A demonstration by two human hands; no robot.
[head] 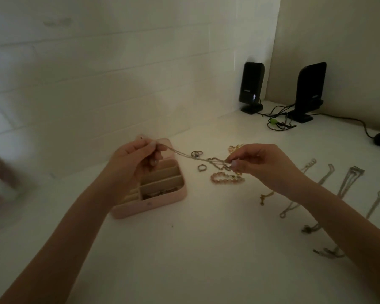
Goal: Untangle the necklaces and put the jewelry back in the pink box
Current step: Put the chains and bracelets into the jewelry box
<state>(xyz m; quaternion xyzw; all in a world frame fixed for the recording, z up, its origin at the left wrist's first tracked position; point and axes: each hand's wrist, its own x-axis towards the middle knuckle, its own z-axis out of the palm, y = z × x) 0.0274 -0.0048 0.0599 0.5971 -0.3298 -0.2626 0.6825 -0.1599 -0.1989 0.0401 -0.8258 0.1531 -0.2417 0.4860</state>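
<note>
Left hand (133,157) and right hand (259,163) mid-frame, each pinching an end of a thin chain (184,155) stretched between them, open pink box (150,189) below the left hand, rings (197,153) and pink bracelet (223,177) on the white desk (195,249), necklaces (320,183) laid out at right, two black speakers (251,86) upper right.

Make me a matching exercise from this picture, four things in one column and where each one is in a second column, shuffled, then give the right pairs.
Things
1. thin chain
2. pink bead bracelet
3. pink box
4. two black speakers

Places
A. open on the table, under the left hand
B. standing in the far right corner
C. stretched in the air between the left hand and the right hand
D. lying on the table just below the right hand's fingertips

Pairs: 1-C, 2-D, 3-A, 4-B
</note>
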